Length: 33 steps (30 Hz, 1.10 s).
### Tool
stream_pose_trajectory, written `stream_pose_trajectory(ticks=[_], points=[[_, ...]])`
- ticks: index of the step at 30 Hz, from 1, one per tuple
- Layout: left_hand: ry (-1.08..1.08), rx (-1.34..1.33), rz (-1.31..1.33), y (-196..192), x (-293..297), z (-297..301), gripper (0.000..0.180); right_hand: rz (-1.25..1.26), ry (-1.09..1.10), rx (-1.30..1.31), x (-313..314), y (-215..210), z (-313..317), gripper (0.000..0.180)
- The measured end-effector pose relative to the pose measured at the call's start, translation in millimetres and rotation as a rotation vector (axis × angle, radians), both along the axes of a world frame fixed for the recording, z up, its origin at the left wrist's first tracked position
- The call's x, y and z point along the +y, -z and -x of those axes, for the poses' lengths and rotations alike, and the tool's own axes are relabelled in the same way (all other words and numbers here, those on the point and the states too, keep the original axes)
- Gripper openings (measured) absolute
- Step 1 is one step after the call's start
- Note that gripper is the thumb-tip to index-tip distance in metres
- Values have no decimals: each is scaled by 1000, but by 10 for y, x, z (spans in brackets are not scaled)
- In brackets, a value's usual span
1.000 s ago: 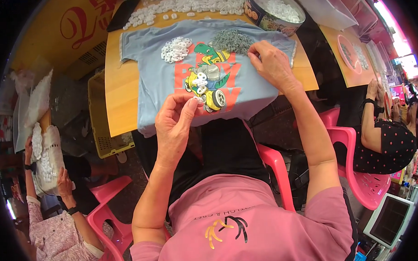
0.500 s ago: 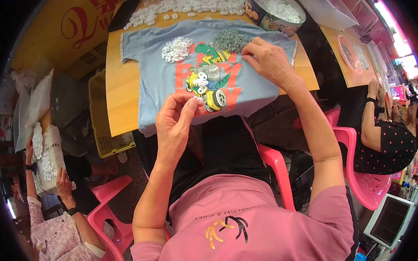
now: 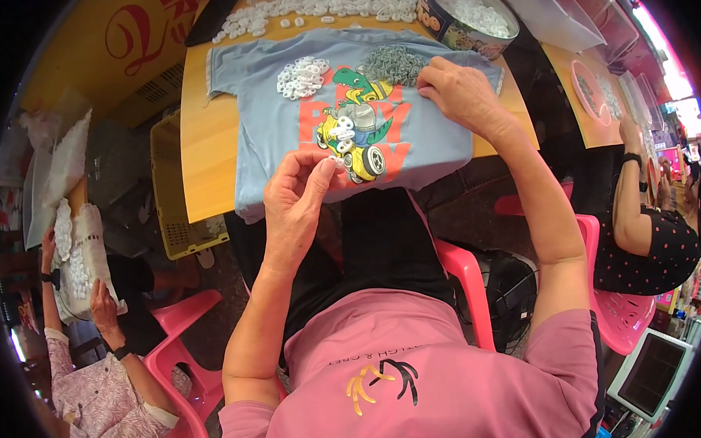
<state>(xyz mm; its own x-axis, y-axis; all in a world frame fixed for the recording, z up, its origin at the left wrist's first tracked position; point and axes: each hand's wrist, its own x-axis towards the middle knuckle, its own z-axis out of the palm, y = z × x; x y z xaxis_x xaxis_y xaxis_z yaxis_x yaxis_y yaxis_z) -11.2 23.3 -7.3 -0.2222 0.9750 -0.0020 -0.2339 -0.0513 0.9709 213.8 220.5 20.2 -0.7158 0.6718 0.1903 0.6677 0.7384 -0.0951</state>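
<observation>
Now the left hand (image 3: 299, 194) pinches a white ring (image 3: 338, 162) for working; the right hand (image 3: 458, 92), fingers curled, picks at the grey pile (image 3: 391, 63) on the shirt (image 3: 274, 137).

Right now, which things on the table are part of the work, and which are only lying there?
In use:
left hand pinching a small white ring
right hand at the grey pile
white ring pile
blue shirt

Lying about:
round tin
yellow crate
</observation>
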Motion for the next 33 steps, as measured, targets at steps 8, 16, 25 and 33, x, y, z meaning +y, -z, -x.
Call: stream_pose_trajectory(ticks=[8,16,25,33], points=[[4,16,-3,4,25,21,15,5,-84,55,-59,21,-73,14],[15,-30,13,-58,-21,-6,15,899,109,785,-221,31,-106,23],[13,-108,3,-151,-51,-95,16,1230,11,1053,-842,-16,323,22],[24,-134,13,-195,-96,-78,16,1240,-55,994,-1152,-113,533,25]])
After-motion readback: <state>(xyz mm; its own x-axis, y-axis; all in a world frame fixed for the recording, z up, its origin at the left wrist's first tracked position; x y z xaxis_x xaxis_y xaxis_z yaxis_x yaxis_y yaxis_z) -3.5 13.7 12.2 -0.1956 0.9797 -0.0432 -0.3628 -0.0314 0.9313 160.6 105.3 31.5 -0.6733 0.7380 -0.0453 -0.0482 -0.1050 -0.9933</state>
